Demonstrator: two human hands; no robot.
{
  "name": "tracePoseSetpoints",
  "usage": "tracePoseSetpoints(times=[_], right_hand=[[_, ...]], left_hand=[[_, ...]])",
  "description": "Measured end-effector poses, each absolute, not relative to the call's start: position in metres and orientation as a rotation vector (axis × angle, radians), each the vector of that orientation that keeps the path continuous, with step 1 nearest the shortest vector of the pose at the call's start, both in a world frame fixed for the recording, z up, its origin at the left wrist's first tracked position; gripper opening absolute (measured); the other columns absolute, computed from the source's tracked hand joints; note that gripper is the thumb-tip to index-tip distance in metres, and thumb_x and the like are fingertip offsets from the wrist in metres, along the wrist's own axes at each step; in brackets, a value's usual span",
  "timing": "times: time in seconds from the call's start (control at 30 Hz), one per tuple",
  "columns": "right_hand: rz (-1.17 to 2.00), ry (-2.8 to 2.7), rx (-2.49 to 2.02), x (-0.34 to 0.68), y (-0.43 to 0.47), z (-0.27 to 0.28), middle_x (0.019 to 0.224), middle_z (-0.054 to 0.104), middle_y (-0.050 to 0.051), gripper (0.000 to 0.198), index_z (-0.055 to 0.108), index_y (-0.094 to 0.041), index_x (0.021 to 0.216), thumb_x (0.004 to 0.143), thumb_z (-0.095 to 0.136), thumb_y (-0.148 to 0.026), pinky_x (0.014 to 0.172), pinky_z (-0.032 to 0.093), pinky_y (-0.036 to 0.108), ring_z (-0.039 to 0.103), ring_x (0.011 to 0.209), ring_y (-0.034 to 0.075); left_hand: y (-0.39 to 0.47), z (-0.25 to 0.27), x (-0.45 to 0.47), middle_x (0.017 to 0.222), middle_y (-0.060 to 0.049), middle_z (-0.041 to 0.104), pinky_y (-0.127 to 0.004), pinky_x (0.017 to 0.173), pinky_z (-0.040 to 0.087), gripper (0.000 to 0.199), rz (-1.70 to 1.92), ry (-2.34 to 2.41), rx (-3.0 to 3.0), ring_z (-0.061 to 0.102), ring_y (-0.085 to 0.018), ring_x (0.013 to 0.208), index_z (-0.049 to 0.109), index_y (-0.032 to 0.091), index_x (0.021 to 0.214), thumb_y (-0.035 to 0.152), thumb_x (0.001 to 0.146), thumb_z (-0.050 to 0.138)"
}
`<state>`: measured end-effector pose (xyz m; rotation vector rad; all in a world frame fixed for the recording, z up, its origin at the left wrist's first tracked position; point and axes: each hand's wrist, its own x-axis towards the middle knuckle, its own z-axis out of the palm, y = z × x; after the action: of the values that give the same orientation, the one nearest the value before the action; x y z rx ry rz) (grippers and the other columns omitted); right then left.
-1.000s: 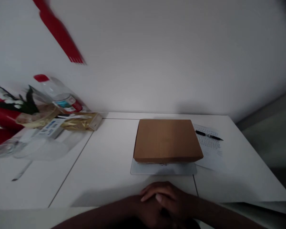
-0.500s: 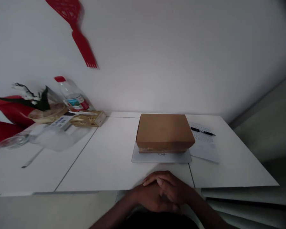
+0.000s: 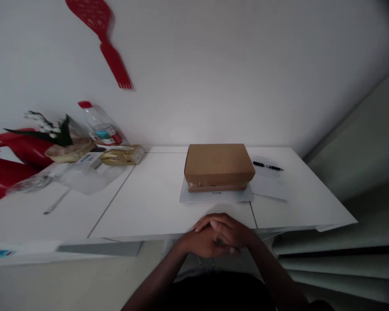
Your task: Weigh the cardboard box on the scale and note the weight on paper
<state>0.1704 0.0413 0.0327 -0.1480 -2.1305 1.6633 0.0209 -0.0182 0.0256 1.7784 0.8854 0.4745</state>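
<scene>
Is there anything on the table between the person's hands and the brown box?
Nothing visible: only bare white table lies between the clasped hands and the brown box. The pen and paper lie off to the box's right.

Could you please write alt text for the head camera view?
A person's left hand and right hand rest clasped at a white table's near edge. Beyond them a brown box sits on a flat grey pad.

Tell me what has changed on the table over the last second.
Nothing was picked up or released. The clasped left hand and right hand slid back to the table edge as the view pulled away. The brown box and pen stayed put.
</scene>
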Motion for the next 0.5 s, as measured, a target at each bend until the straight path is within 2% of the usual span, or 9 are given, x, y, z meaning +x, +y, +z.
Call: tracePoseSetpoints(times=[0.13, 0.23, 0.33, 0.4, 0.5], right_hand=[[1.622, -2.210, -0.220, 0.175, 0.041, 0.043, 0.125, 0.067, 0.006, 0.042, 0.069, -0.020, 0.125, 0.111, 0.031, -0.033, 0.109, 0.043, 0.037, 0.061, 0.120, 0.018], [1.425, -2.319, -0.244, 0.182, 0.040, 0.063, 0.132, 0.063, 0.007, 0.040, 0.064, -0.020, 0.132, 0.111, 0.032, -0.030, 0.111, 0.041, 0.035, 0.057, 0.125, 0.017], [1.180, -2.338, -0.241, 0.192, 0.042, 0.088, 0.142, 0.056, 0.008, 0.039, 0.056, -0.020, 0.142, 0.111, 0.035, -0.028, 0.116, 0.037, 0.032, 0.050, 0.135, 0.016], [1.037, -2.235, -0.243, 0.200, 0.048, 0.102, 0.146, 0.053, 0.006, 0.039, 0.055, -0.024, 0.144, 0.111, 0.035, -0.027, 0.118, 0.036, 0.033, 0.047, 0.138, 0.016], [0.743, -1.962, -0.318, 0.207, 0.067, 0.111, 0.141, 0.057, 0.003, 0.038, 0.059, -0.030, 0.141, 0.111, 0.035, -0.028, 0.116, 0.038, 0.036, 0.049, 0.136, 0.017]], left_hand=[[-0.018, 0.029, 0.019, 0.108, -0.008, 0.075, -0.032, 0.093, 0.054, 0.033, 0.535, 0.885, 1.803, 0.069, -0.022, 0.101, 0.077, 0.017, 0.105, 0.040, 0.089, 0.059], [-0.019, 0.044, 0.012, 0.107, -0.006, 0.075, -0.033, 0.092, 0.054, 0.025, 0.686, 0.940, 1.913, 0.068, -0.022, 0.103, 0.076, 0.019, 0.103, 0.029, 0.085, 0.062], [-0.018, 0.073, 0.000, 0.100, -0.005, 0.076, -0.032, 0.089, 0.055, 0.020, 0.828, 0.880, 1.973, 0.070, -0.020, 0.096, 0.078, 0.022, 0.099, 0.029, 0.094, 0.060], [-0.016, 0.092, -0.011, 0.105, -0.007, 0.075, -0.030, 0.088, 0.055, 0.024, 1.011, 0.837, 1.980, 0.071, -0.019, 0.098, 0.077, 0.022, 0.107, 0.025, 0.099, 0.055], [-0.007, 0.106, -0.027, 0.106, -0.006, 0.076, -0.030, 0.095, 0.054, 0.026, 1.558, 1.026, 1.965, 0.070, -0.018, 0.104, 0.078, 0.025, 0.109, 0.024, 0.101, 0.053]])
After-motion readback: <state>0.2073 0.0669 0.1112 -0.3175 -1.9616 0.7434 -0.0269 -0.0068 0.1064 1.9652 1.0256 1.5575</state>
